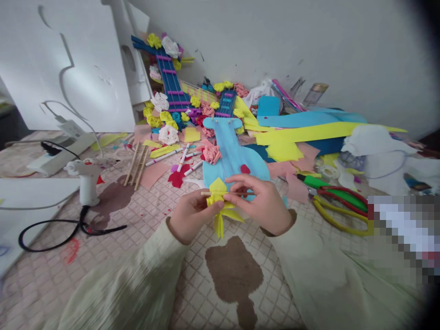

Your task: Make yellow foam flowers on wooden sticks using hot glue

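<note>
My left hand is closed on a folded yellow paper flower with pieces hanging down below the fingers. Across the flower lies a thin wooden stick, pinched by my right hand between thumb and fingers. Whether the stick is attached to the paper, I cannot tell. Just behind both hands, a light blue guitar-shaped cutout lies on the table, with a pink crumpled paper flower and a red paper piece on it.
A white hot glue gun stands on the left, its black cable looping beside it. Wooden sticks lie nearby. Scissors with yellow and red handles rest at right. Decorated blue guitar shapes and yellow strips pile at the back.
</note>
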Demonstrator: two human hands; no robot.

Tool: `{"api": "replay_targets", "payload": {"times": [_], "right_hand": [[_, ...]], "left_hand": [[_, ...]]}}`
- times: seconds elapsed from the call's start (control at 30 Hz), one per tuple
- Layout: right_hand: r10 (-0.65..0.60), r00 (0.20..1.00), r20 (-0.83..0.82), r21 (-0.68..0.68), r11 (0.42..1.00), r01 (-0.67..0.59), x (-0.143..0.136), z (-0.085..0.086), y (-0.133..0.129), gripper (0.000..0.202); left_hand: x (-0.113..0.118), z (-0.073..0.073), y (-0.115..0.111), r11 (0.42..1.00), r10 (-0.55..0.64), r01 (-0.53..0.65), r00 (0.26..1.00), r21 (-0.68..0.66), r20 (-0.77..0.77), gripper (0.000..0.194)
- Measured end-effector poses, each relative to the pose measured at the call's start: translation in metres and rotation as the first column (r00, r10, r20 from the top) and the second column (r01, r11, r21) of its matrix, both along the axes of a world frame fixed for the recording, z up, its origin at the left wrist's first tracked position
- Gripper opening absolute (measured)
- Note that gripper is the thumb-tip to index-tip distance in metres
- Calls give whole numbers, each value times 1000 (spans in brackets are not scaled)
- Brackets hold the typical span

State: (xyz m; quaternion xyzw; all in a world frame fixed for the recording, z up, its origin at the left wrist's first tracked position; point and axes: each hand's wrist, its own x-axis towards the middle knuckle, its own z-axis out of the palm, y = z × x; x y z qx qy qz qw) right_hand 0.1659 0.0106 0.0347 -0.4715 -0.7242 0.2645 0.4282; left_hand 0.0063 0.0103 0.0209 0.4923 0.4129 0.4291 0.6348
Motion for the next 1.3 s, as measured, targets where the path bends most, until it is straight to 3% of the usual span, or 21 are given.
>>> {"api": "replay_targets", "payload": {"times": [0.27, 0.43, 0.63, 0.8, 1.0, 1.3], "right_hand": [[-19, 998, -58, -160, 987, 10, 2, 1, 1, 30], [33, 999, -27, -112, 993, -35, 1, -1, 0, 24], [57, 997, -56, -93, 994, -62, 1, 0, 0, 23], [15, 998, -59, -111, 994, -22, 2, 3, 0, 23], [-19, 999, -51, -110, 994, 13, 2, 2, 1, 22], [-41, 998, -56, -132, 991, 33, 3, 1, 1, 24]], "left_hand": [[-3, -3, -1, 966, 36, 6, 987, 259, -159, 14], [-5, -4, 0, 936, 77, 5, 972, 352, -220, 15], [-3, -4, -1, 970, 55, -21, 989, 240, -137, 15], [-3, -3, 0, 985, 8, 5, 997, 173, -75, 16], [-2, 1, 0, 994, 33, -33, 999, 103, 1, 15], [-3, 3, -1, 983, 36, -32, 999, 179, -22, 9]]}}
